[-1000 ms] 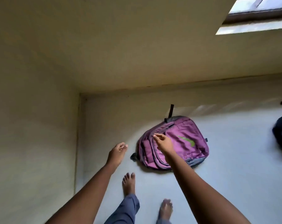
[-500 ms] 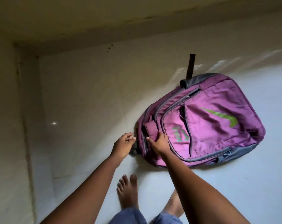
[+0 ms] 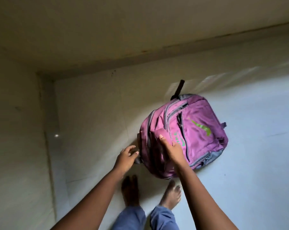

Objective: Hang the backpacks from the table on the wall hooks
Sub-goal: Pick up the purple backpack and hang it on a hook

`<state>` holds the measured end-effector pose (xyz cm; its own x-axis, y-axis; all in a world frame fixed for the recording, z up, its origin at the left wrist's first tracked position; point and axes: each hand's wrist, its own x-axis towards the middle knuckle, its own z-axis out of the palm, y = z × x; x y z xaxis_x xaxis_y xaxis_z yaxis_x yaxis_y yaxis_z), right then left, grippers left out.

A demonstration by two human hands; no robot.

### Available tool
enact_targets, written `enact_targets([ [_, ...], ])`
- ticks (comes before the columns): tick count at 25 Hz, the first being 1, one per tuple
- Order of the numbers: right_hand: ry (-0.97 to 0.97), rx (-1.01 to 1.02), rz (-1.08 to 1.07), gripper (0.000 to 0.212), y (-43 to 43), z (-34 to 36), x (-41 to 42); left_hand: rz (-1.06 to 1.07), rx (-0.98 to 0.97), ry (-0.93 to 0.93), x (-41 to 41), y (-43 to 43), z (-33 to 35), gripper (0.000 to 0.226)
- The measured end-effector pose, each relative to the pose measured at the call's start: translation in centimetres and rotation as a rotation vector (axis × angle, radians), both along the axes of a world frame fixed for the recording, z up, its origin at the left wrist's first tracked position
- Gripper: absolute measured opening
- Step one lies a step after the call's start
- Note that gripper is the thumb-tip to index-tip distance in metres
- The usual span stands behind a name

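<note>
The purple backpack (image 3: 195, 130) hangs flat against the pale wall (image 3: 256, 146) by its dark top loop (image 3: 180, 87), which runs up from the grey top edge; the hook itself cannot be made out. Its front faces out, with grey zips, a green swoosh mark and green lettering on the front pocket, and a grey band along its lower right edge. The right hand (image 3: 172, 149) lies on the bag's lower left front, fingers (image 3: 162, 138) spread and pressed flat onto the fabric beside the lettering, not closed around anything. The left hand (image 3: 126, 156) is just left of the bag at its lower side, fingers loosely apart and curled, their tips at a grey strap end (image 3: 138, 161) that sticks out there; whether they touch it cannot be told. Below the hands two bare feet (image 3: 130, 191) and blue trouser legs (image 3: 163, 218) stand on the floor near the wall. To the far left a room corner (image 3: 46, 97) runs down.
</note>
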<state>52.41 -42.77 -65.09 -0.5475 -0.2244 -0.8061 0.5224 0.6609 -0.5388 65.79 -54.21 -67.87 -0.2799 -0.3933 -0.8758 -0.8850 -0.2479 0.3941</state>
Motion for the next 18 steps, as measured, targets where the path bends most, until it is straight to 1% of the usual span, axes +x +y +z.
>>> enact_targets([
  [2,0.002,-0.051,-0.008,0.035,0.0,6.2,-1.5,-0.017,-0.076,0.023,-0.7,0.5,5.4,0.046],
  [4,-0.001,-0.033,0.024,0.045,0.3,12.7,-2.4,-0.119,-0.168,0.016,-1.0,0.8,11.9,0.049],
  [6,-0.027,-0.028,0.034,0.051,1.2,18.8,-2.3,-0.135,-0.133,0.024,-0.2,1.6,17.9,0.043],
  [8,-0.053,-0.048,0.032,0.050,2.3,23.8,-1.6,0.026,-0.060,0.086,0.8,2.3,23.1,0.018],
  [9,-0.073,-0.077,0.027,0.048,2.7,25.9,-1.1,0.110,-0.060,0.122,1.5,2.7,25.2,0.011],
  [11,-0.095,-0.110,0.058,0.049,3.4,29.6,0.5,0.264,-0.055,0.213,2.5,3.1,30.0,0.017],
  [13,-0.099,-0.116,0.115,0.051,3.5,32.6,2.9,0.394,0.020,0.315,3.6,3.4,35.2,0.018],
  [14,-0.095,-0.129,0.147,0.048,3.5,33.9,4.1,0.437,0.051,0.366,4.0,3.4,37.5,0.019],
  [16,-0.029,-0.166,0.220,0.040,3.2,36.3,6.6,0.433,0.067,0.448,4.8,3.2,40.9,0.018],
  [18,0.090,-0.222,0.323,0.035,3.0,39.0,8.4,0.317,-0.034,0.480,5.5,2.6,43.2,0.014],
])
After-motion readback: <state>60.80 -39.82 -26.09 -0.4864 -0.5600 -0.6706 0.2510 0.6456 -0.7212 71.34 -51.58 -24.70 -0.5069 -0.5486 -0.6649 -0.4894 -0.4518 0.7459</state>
